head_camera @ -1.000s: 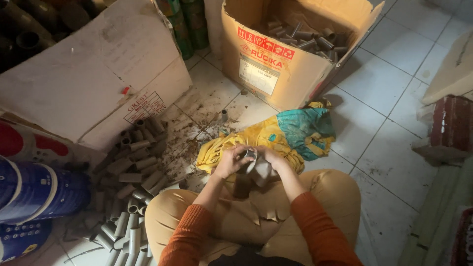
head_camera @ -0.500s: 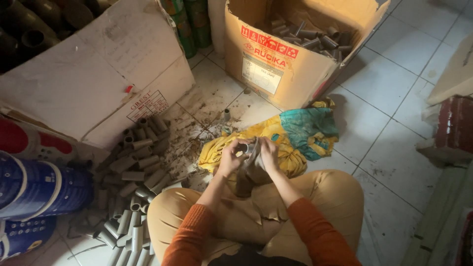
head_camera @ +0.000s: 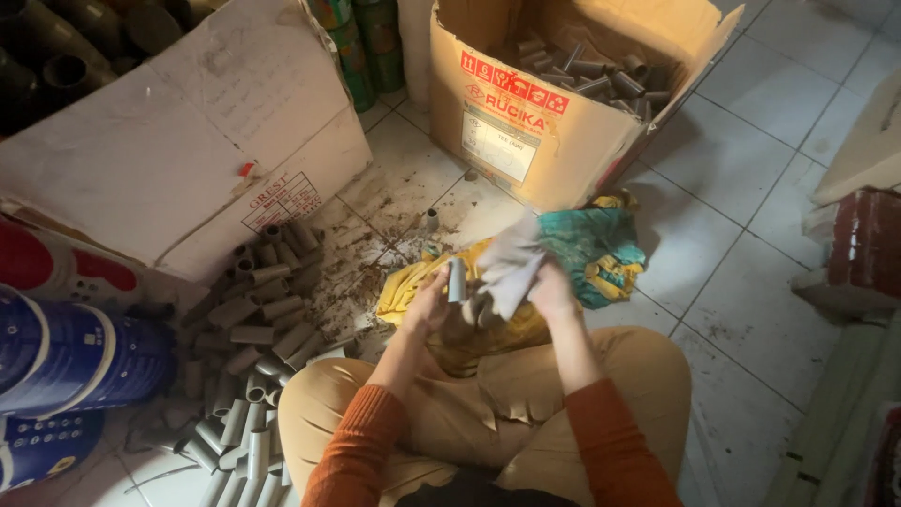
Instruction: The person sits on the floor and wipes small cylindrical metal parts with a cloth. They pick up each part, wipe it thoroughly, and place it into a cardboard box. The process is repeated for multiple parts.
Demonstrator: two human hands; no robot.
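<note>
My left hand (head_camera: 427, 302) grips a short grey pipe piece (head_camera: 456, 279), held upright above my lap. My right hand (head_camera: 547, 286) clutches a pale grey rag (head_camera: 511, 263) right beside the pipe piece, touching it. Both hands hover over a yellow cloth (head_camera: 404, 289) and a teal cloth (head_camera: 596, 246) lying on the tiled floor in front of my crossed legs in tan trousers. My sleeves are orange.
A heap of short grey pipe pieces (head_camera: 249, 347) lies on the floor to my left. An open brown cardboard box (head_camera: 554, 103) holding more pipe pieces stands ahead. A large white box (head_camera: 178, 141) and blue cylinders (head_camera: 75, 357) are at left. Dirt speckles the tiles.
The hands rose slightly and the rag in my right hand has come up and spread out beside the pipe piece. The view has shifted a little.
</note>
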